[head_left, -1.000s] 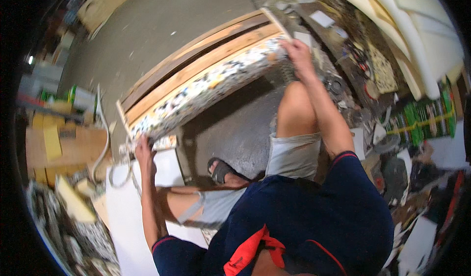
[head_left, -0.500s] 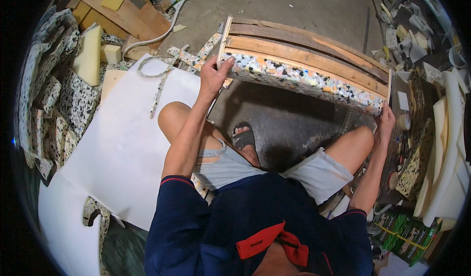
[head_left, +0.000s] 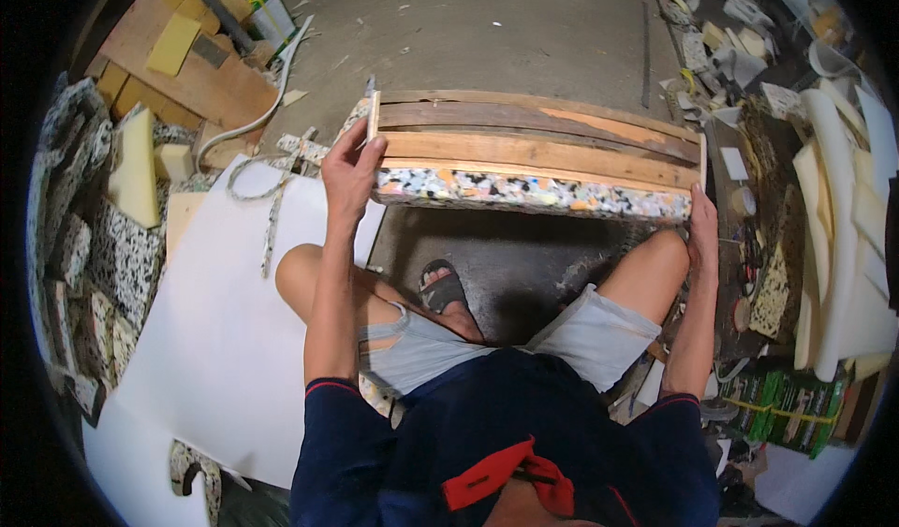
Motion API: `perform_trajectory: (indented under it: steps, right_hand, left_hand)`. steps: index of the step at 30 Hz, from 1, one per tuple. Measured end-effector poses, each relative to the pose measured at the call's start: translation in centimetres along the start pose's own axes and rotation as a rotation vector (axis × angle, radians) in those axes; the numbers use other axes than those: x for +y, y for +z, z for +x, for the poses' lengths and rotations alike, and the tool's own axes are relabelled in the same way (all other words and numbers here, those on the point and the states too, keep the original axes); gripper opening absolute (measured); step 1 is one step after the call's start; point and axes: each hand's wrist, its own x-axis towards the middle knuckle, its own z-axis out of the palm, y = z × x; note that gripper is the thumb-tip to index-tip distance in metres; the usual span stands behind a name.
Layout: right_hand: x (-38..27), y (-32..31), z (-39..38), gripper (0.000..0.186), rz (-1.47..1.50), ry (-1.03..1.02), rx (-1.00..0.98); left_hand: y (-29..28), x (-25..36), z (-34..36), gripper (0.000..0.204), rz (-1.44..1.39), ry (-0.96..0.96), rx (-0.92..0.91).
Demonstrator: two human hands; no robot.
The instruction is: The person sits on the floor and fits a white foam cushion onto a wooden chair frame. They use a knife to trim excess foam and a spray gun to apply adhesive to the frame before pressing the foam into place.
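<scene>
A long wooden slatted frame (head_left: 534,145) stretches crosswise in front of my knees, held up above the floor. Along its near side runs a thick strip of speckled foam (head_left: 534,193), a mix of white, black and orange bits. My left hand (head_left: 351,171) grips the frame's left end, its thumb on the near corner and the fingers round the outer side. At the opposite end my right hand (head_left: 702,227) clasps the lower right corner by the foam, with some of its fingers hidden behind the end.
A white sheet (head_left: 225,312) spreads at my left, with a foam-strip loop on it. Speckled foam scraps (head_left: 131,256) pile up beyond it. Wooden boards (head_left: 178,68) lean at the far left. On my right lie white foam sheets (head_left: 829,237) and a green-wrapped bundle (head_left: 782,405).
The frame with its foam strip has shifted left in view and levelled out, its left end coming lower. Both hands stay on its ends. The surroundings have shifted too, as the view turned.
</scene>
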Motion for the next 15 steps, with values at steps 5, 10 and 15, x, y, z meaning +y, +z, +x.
perform_trajectory:
  steps: [5, 10, 15]
  right_hand:
    - [-0.1, 0.2, 0.5, 0.046, -0.013, -0.043, -0.021]
    - [-0.5, 0.0, 0.4, 0.052, -0.201, -0.112, -0.003]
    - [-1.0, 0.5, 0.0, 0.062, -0.141, -0.13, 0.056]
  left_hand:
    - [-0.5, 0.2, 0.3, 0.021, 0.337, 0.258, 0.075]
    - [-0.3, 0.6, 0.3, 0.012, 0.497, 0.478, 0.08]
    - [-0.5, 2.6, 0.4, 0.017, 0.745, 0.606, -0.042]
